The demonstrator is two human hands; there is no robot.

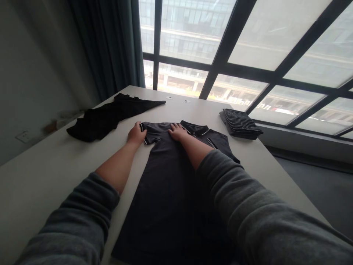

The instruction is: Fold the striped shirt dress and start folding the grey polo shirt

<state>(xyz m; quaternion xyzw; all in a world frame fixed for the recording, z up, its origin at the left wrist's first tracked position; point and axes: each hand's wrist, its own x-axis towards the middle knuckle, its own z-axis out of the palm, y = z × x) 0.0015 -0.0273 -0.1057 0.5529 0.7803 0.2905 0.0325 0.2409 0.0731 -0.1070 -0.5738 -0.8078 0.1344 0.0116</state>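
Observation:
A dark grey polo shirt [171, 184] lies spread on the white table, its collar toward the window and its hem toward me. The collar and sleeve cuffs carry thin white stripes. At the end of the left sleeve, my left hand [136, 134] is closed on the cuff. Flat on the shirt near the shoulder and collar rests my right hand [176, 131], fingers stretched out. My right forearm covers part of the chest and the right side of the shirt.
On the white table [49, 176], a crumpled black garment [107, 116] lies at the far left. A folded stack of dark striped clothes [240, 124] sits at the back right. Two small white discs [187, 101] are near the far edge, before the window and curtain [113, 44].

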